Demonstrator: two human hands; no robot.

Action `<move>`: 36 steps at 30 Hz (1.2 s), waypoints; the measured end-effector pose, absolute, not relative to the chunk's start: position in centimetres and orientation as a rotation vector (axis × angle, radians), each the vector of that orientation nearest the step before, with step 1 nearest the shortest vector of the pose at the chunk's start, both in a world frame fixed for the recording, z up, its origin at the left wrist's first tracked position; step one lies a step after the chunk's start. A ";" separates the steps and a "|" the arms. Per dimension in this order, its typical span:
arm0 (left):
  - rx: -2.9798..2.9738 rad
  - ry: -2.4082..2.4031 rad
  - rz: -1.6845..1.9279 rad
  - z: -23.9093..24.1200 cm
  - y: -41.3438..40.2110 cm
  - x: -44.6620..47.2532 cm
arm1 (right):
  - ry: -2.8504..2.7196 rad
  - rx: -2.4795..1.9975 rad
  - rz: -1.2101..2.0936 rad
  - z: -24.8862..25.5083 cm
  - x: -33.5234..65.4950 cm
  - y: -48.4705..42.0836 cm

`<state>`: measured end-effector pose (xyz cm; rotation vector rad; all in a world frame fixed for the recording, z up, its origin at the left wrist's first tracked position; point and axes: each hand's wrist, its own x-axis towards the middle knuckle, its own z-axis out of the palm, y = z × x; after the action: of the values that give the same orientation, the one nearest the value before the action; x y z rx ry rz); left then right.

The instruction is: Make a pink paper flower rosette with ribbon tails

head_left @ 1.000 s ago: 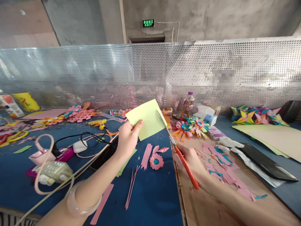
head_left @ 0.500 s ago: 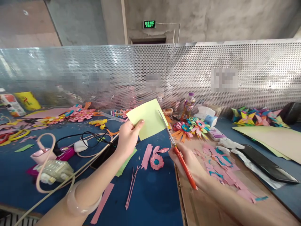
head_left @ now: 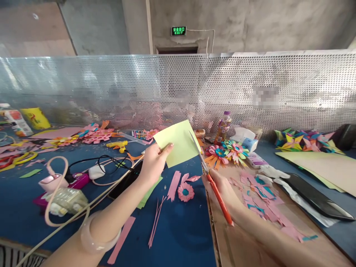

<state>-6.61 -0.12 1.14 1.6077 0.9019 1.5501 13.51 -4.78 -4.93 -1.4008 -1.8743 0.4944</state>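
L hand [head_left: 152, 163] pinches paper [head_left: 179, 142]; scissors [head_left: 215, 191] in R hand [head_left: 227, 188], grip hidden

Counted outward from the yellow-green sheet [head_left: 178, 142], itself one only; hands on the bench, two: a left hand [head_left: 154, 163] and a right hand [head_left: 222, 189]; scissors [head_left: 211, 182], one pair, at the sheet's right edge; full paper flowers just right of the sheet, two: an orange-fringed flower [head_left: 215, 151] and a green-fringed flower [head_left: 236, 148]; small pink flower [head_left: 185, 191] below the sheet, one; glue gun [head_left: 118, 145] left of the sheet, one; drink bottle [head_left: 223, 128] right of it and further back, one; bracelet [head_left: 96, 237] low and left of it, one; exit sign [head_left: 178, 31] high above it, one.
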 end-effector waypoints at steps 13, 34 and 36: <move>1.704 1.064 1.506 1.6 -0.7 -6.7 | -1.845 -1.430 0.545 -4.3 13.0 -5.1; 1.662 1.101 1.426 2.2 -1.8 -5.8 | -1.787 -1.468 0.495 -5.0 13.0 -4.7; 1.657 1.088 1.413 2.1 -1.7 -5.7 | -1.772 -1.461 0.502 -4.9 12.9 -4.7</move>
<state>-5.74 -1.75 2.08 1.6568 1.0880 1.4128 12.93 -4.73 -4.93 -1.4610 -1.7718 0.5022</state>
